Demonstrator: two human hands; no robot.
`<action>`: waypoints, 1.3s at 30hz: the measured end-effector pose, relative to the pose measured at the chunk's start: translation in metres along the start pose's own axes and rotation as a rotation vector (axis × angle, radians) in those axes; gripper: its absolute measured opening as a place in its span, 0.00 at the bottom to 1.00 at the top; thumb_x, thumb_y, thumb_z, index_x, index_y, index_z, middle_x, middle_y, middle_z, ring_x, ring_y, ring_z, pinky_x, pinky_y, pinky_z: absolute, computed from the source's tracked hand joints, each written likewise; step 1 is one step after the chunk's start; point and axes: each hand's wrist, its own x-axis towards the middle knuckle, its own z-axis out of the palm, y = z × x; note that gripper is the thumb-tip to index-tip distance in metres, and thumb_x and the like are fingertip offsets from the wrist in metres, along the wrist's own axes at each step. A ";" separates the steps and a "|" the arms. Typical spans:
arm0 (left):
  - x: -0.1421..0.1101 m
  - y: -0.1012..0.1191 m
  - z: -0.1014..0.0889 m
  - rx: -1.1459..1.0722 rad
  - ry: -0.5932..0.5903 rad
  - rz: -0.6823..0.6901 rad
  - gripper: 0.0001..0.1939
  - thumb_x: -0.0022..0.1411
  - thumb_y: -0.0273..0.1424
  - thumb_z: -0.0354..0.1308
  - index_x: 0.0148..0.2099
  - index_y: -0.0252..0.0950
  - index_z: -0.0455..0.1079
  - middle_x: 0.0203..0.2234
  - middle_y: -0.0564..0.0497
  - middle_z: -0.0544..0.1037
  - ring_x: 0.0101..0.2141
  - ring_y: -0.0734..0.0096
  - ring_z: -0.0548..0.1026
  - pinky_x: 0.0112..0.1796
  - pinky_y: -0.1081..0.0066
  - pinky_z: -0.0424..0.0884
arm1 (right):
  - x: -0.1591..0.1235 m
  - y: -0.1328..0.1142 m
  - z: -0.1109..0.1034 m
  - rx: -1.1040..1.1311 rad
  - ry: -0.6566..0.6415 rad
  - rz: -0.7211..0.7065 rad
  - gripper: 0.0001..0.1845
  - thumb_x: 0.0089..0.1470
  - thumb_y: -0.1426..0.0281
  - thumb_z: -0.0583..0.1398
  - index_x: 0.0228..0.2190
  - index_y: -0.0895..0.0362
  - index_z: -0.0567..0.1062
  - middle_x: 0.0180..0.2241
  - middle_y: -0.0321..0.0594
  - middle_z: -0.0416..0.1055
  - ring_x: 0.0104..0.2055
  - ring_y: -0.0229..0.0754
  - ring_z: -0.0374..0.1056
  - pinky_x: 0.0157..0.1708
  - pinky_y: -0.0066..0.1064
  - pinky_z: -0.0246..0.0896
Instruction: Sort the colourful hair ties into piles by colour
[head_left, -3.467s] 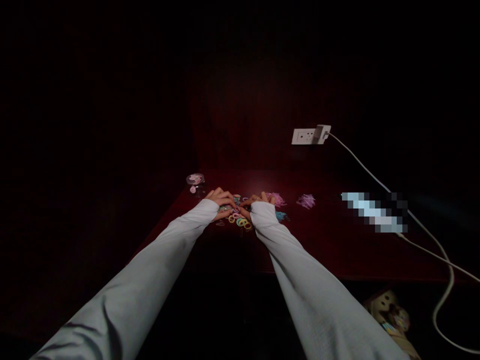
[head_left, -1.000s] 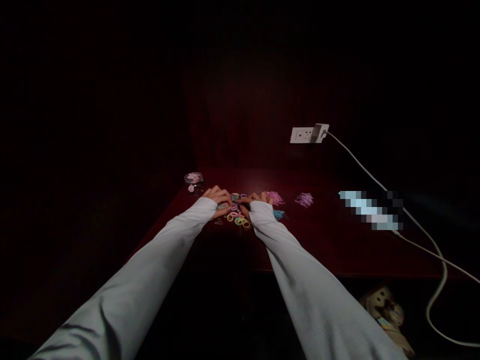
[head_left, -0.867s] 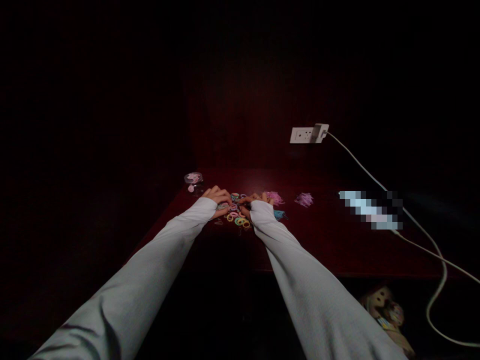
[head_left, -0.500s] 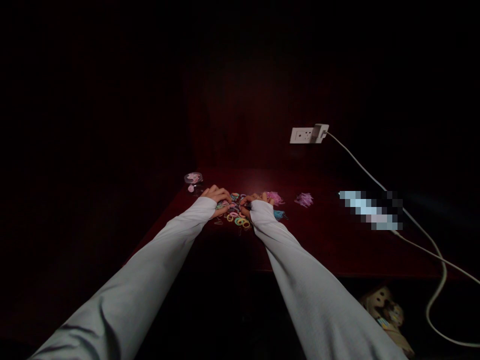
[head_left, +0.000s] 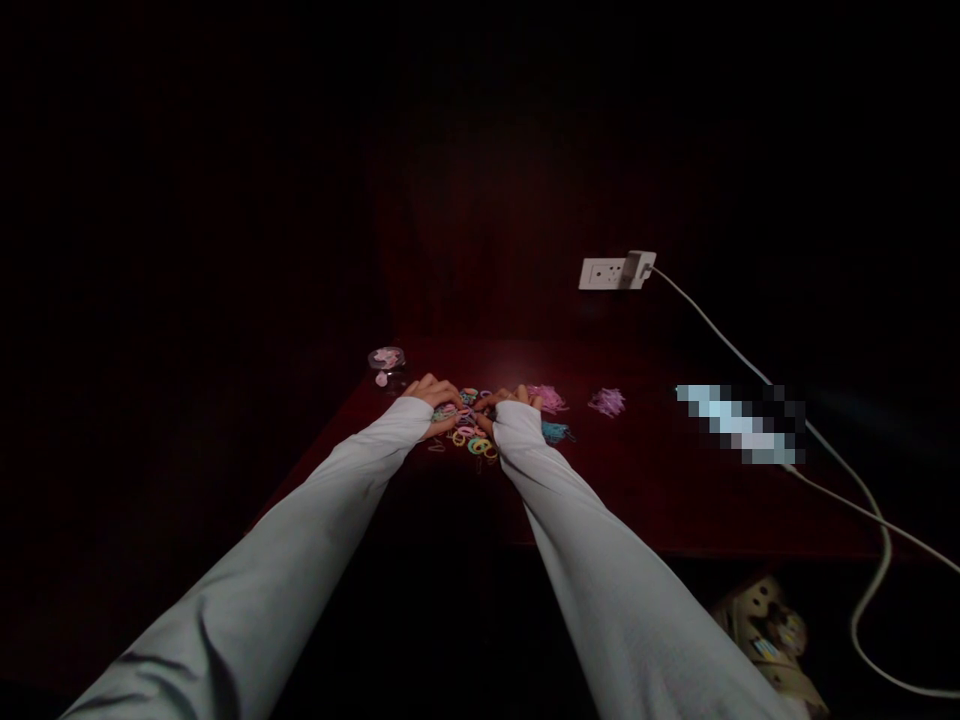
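Lying near right hand (head_left: 511, 397), pink pile (head_left: 552, 400), blue pile (head_left: 556, 432)

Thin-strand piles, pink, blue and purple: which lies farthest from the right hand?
The purple thin-strand pile, set apart rightward on the dark red table; the pink pile and blue pile lie close beside the right hand.

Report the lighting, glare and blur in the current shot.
Head view: dim, with the left side and top nearly black; head view: faint glare on the table beyond the hands; head view: dark fold shadows on the left sleeve; head view: coarse pixel blocks obscure a bright object; head view: the rings are too small for fine detail.
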 end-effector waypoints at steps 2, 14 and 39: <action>0.000 0.000 0.000 0.000 -0.004 0.006 0.11 0.68 0.38 0.58 0.48 0.43 0.77 0.49 0.52 0.79 0.44 0.61 0.66 0.45 0.64 0.61 | 0.001 -0.001 0.000 -0.010 -0.007 0.006 0.11 0.64 0.60 0.60 0.40 0.48 0.83 0.42 0.39 0.77 0.51 0.50 0.60 0.46 0.38 0.41; 0.000 0.000 -0.002 -0.014 -0.034 0.025 0.09 0.68 0.37 0.57 0.47 0.43 0.77 0.48 0.53 0.79 0.46 0.61 0.66 0.45 0.63 0.60 | 0.002 -0.005 -0.021 -0.035 0.092 0.059 0.08 0.61 0.65 0.63 0.39 0.48 0.83 0.44 0.39 0.78 0.53 0.51 0.60 0.48 0.40 0.41; -0.005 -0.001 -0.006 -0.025 0.009 0.067 0.11 0.68 0.35 0.55 0.48 0.44 0.78 0.55 0.51 0.75 0.48 0.60 0.66 0.49 0.60 0.62 | 0.006 0.065 -0.109 -0.317 -0.319 -0.035 0.08 0.53 0.71 0.64 0.34 0.54 0.85 0.36 0.46 0.80 0.52 0.56 0.65 0.57 0.54 0.45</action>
